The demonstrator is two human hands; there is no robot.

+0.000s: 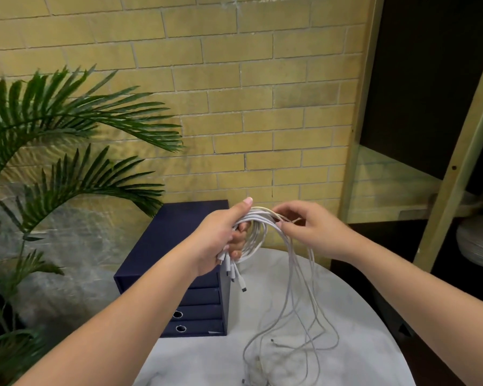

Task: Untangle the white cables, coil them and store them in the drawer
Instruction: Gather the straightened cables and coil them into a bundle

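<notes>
Two bare forearms reach in from the bottom corners, the left forearm (117, 316) from the left and the right forearm (416, 288) from the right, meeting above the far edge of a pale marbled round table (360, 330). The white cables (258, 217) are held up between the hands, above that table. The left hand (221, 235) has its fingers curled round a gathered bunch of loops, thumb up along the top, and several connector ends (233, 271) stick down out of its grip. The right hand (310, 227) pinches a few strands just beside the bunch between thumb and fingertips. From there the loose lengths hang down in long loops and trail onto the tabletop, where they lie in a slack heap near the lower edge. Just left of the hanging cables, partly behind the left hand, stands a dark blue drawer unit (179, 238) at the table's edge; its lower two drawer fronts show round ring pulls (179, 314). A green palm plant (67, 121) fills the left side, a yellow brick wall (234, 79) runs behind, and a shelf frame (388, 174) stands at right.
</notes>
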